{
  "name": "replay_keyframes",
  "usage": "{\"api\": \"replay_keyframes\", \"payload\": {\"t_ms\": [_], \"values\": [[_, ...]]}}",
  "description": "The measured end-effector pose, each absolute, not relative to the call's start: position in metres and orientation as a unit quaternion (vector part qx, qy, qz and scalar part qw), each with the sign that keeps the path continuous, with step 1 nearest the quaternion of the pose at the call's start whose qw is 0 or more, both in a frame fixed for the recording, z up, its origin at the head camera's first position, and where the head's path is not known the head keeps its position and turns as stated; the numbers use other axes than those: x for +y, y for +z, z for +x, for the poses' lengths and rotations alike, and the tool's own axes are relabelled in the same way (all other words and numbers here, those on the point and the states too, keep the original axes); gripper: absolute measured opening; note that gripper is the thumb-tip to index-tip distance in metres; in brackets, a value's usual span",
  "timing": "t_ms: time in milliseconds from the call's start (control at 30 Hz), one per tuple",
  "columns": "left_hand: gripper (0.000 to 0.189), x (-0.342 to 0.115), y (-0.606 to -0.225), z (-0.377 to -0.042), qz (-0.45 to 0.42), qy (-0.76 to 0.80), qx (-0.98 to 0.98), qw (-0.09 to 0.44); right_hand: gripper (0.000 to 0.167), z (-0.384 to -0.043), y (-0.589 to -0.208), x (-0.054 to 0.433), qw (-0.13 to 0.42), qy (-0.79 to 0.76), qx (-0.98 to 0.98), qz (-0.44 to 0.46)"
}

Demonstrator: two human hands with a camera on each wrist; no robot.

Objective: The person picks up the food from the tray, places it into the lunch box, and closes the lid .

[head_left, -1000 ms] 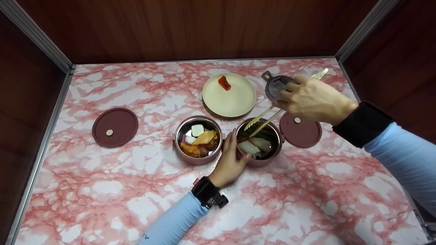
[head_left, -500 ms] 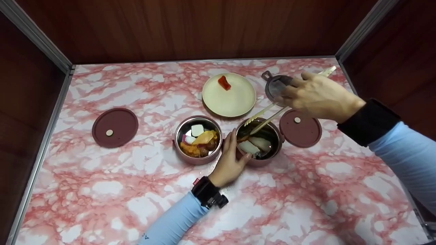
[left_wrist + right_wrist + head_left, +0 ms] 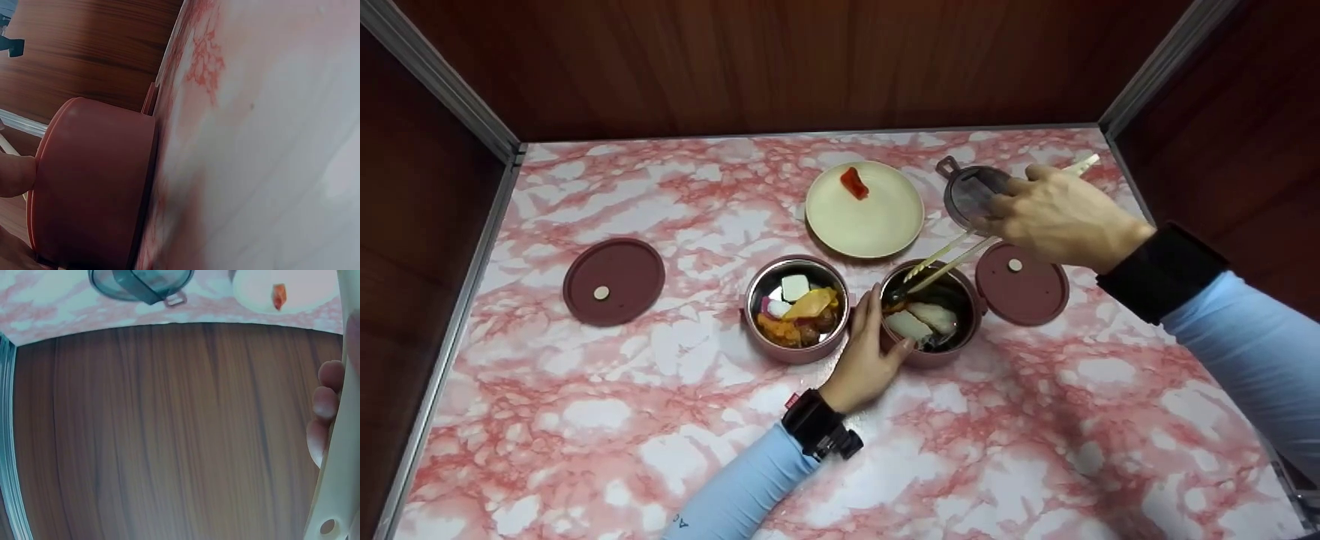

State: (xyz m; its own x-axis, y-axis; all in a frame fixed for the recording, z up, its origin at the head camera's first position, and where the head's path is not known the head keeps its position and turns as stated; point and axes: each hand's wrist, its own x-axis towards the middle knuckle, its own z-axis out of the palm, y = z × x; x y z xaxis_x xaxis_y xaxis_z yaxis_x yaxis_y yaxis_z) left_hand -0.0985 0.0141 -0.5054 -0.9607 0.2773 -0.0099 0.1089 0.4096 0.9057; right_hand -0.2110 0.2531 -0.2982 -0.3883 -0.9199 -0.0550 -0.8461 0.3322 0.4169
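Observation:
My left hand [image 3: 862, 367] holds the right-hand round pink lunch box [image 3: 934, 361] by its near left side, thumb at the rim. The left wrist view shows fingertips [image 3: 17, 175] against the rim of this lunch box [image 3: 93, 185]. Inside lie pale pieces of food [image 3: 910, 327] and darker food. From above, my right hand [image 3: 1057, 214] grips cream tongs [image 3: 949, 267], their tips close together inside the lunch box at its far left, beside a dark piece. Their handle end, with a hole, crosses the right wrist view, fingers [image 3: 325, 402] wrapped about the tongs.
Left of it stands a matching lunch box [image 3: 795, 355] with mixed food. Behind is a cream plate [image 3: 877, 229] bearing one red piece [image 3: 854, 184]. Maroon lids lie at left [image 3: 619, 277] and right [image 3: 1031, 298], near a translucent grey lid [image 3: 969, 201]. Wooden panels enclose the table.
The tongs' tips lifted slightly and spread, then went back down into the lunch box and came closer together. The right hand shifted slightly right. The left hand stays put.

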Motion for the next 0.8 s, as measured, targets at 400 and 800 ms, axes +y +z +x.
{"api": "replay_keyframes", "payload": {"t_ms": [400, 800], "values": [[0.096, 0.014, -0.506, -0.098, 0.110, 0.531, 0.836, 0.084, 0.029, -0.216, -0.308, 0.258, 0.117, -0.160, -0.810, 0.552], [0.094, 0.014, -0.506, -0.098, 0.117, 0.534, 0.834, 0.080, 0.041, -0.218, -0.288, 0.269, 0.138, -0.094, -0.830, 0.532]]}}
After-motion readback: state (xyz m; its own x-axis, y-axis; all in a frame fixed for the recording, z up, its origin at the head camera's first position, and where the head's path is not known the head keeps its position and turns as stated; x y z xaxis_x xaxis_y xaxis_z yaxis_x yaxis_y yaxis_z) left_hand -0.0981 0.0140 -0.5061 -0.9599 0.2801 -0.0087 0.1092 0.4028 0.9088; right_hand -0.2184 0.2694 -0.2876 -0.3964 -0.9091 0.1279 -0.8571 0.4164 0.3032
